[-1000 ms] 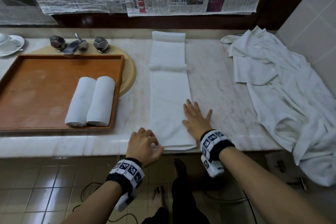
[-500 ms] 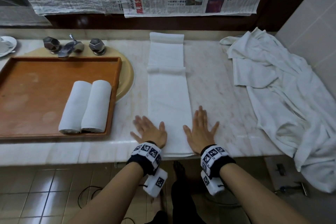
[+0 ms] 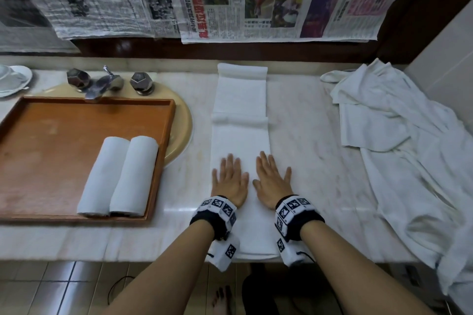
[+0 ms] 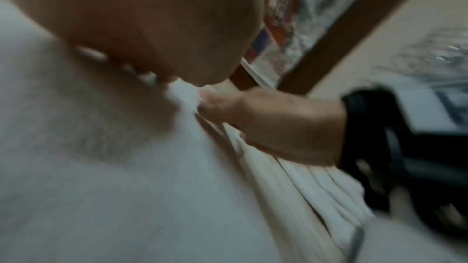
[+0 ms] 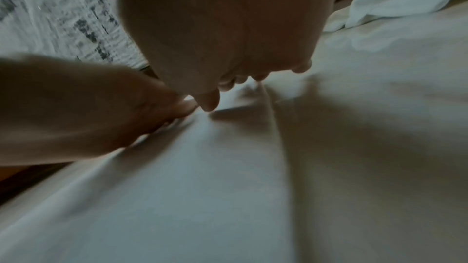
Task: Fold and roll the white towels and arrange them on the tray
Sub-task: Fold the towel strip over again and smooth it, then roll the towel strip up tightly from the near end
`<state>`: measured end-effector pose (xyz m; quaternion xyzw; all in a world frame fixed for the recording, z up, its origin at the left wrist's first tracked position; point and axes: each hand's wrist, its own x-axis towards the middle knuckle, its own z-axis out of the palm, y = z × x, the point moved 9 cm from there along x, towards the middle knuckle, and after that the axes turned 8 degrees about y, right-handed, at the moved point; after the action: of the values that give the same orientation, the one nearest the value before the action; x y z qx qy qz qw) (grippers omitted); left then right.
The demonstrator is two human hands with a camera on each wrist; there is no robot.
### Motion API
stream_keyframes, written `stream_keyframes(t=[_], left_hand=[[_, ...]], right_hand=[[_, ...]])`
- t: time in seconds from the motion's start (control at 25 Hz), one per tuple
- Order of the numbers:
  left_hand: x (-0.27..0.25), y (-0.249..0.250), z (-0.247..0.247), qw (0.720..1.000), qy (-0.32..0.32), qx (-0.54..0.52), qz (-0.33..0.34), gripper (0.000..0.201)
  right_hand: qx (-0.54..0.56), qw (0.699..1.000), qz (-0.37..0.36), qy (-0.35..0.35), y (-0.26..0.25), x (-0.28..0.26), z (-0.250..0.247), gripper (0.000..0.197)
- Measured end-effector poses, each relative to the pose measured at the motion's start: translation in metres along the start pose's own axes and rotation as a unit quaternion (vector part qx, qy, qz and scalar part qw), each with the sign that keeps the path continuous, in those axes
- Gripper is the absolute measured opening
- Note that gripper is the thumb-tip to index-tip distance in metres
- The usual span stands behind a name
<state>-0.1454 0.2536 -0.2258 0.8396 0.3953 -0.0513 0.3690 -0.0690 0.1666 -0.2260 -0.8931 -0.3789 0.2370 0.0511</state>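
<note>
A white towel [image 3: 240,120] folded into a long narrow strip lies on the marble counter, running from the back wall to the front edge. My left hand [image 3: 230,179] and right hand [image 3: 272,179] lie flat side by side on its near part, fingers straight, palms pressing the cloth. Both wrist views show the towel [image 4: 126,167] [image 5: 202,187] blurred under the palms, with the other hand beside. Two rolled white towels [image 3: 120,176] lie side by side at the right end of the brown wooden tray [image 3: 51,135].
A heap of loose white towels [image 3: 409,161] covers the right of the counter and hangs over its edge. A tap with two knobs [image 3: 102,82] stands behind the tray over a beige basin. A white dish [image 3: 12,79] sits far left. Newspapers hang on the wall.
My left hand came up from the counter's front edge, opened and laid flat on the towel. Both hands then slid forward along the strip, closer together.
</note>
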Motion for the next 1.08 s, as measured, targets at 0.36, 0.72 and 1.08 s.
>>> stream_keyframes(t=[0.36,0.72,1.08], left_hand=[[0.052,0.024,-0.007,0.990,-0.012,0.083,0.111,0.059],[-0.004,-0.010,-0.003,0.970,-0.028,0.189,0.148,0.058],[-0.078,-0.039,0.018,0.961,-0.016,0.207,0.181,0.059]], right_hand=[[-0.104,0.994,0.007,0.025,0.015,0.016,-0.002,0.075],[-0.075,0.997,-0.008,0.026,-0.011,-0.013,0.021,0.070],[-0.060,0.997,-0.029,0.044,-0.021,-0.077,0.050,0.064]])
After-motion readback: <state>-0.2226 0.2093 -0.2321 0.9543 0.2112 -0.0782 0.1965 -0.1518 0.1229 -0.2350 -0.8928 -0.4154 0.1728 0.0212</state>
